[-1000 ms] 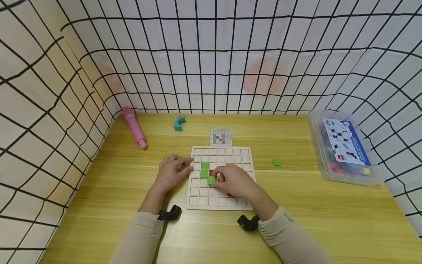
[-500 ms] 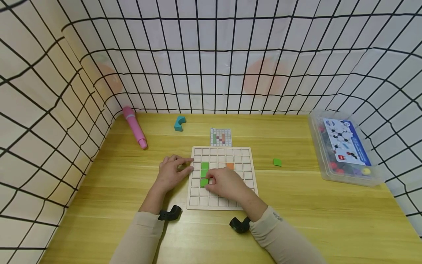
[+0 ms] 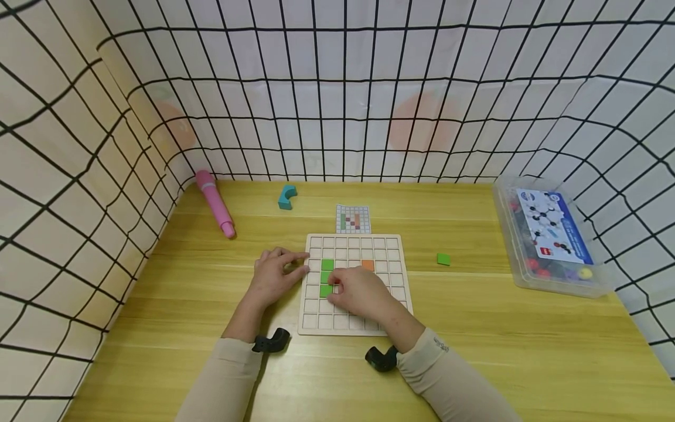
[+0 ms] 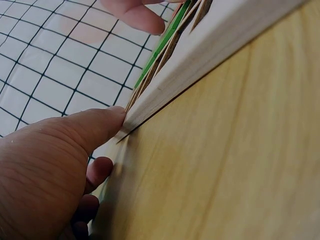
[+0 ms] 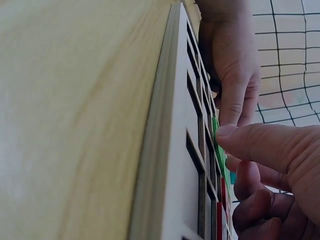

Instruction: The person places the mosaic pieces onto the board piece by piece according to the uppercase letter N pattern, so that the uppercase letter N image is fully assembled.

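In the head view, a pale wooden grid board [image 3: 317,323] lies on the table. Three green square tiles stand in one column on its left side; the lowest green tile [image 3: 324,291] is between the thumb and index finger of my right hand [image 3: 364,293], which pinches it at its cell. The right wrist view shows my thumb on this green tile [image 5: 220,150]. Beside the board, my left hand [image 3: 274,278] touches the left edge with extended thumb and index fingertips. An orange tile [image 3: 368,266] sits further right. Red tiles [image 5: 219,220] show in the right wrist view, hidden from above by my hand.
A small printed pattern card [image 3: 353,219] lies behind the board. One loose green tile [image 3: 443,259] is to the right. A clear plastic box [image 3: 554,234] stands far right, a pink microphone-like stick [image 3: 215,203] and teal block [image 3: 287,197] back left. Black grid netting [image 3: 345,88] surrounds the table.
My right hand has moved slightly left, bringing the green tile down to the cell below the other two green tiles. My left hand has stayed at the board's edge.
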Demonstrator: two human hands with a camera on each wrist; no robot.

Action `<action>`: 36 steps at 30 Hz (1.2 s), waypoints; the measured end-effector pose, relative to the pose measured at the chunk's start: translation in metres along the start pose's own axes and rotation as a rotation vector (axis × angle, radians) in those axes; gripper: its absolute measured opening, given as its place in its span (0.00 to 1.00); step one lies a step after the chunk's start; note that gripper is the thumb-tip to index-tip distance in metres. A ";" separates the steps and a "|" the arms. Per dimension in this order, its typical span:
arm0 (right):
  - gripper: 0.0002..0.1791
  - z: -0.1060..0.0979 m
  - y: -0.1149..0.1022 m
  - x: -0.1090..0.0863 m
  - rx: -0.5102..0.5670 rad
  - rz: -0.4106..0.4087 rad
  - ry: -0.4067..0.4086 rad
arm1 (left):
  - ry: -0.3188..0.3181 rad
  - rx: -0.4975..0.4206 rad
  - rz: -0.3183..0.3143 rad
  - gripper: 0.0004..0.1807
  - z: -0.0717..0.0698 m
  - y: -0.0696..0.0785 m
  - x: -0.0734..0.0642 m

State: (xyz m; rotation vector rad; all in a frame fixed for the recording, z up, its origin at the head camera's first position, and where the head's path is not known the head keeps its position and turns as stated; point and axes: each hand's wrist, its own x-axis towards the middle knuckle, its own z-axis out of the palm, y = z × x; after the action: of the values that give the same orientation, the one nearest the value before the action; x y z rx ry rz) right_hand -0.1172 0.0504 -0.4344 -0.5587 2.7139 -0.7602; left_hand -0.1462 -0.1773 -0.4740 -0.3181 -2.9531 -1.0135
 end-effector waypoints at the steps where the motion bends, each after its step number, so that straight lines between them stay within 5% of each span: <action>1: 0.12 0.000 0.000 0.000 -0.002 0.000 -0.002 | 0.000 0.000 0.001 0.19 0.000 0.000 0.000; 19: 0.12 -0.021 0.015 -0.012 0.064 0.051 0.036 | 0.000 0.002 0.008 0.19 0.000 0.000 0.000; 36: 0.19 -0.063 0.078 -0.037 0.155 0.240 0.118 | 0.007 0.005 0.013 0.19 0.002 -0.001 0.000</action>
State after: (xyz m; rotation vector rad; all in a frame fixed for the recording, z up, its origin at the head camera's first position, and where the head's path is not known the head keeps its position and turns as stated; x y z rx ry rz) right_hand -0.1293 0.1560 -0.4191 -0.1538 2.7280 -0.9530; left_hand -0.1462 -0.1772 -0.4762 -0.3330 -2.9425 -1.0040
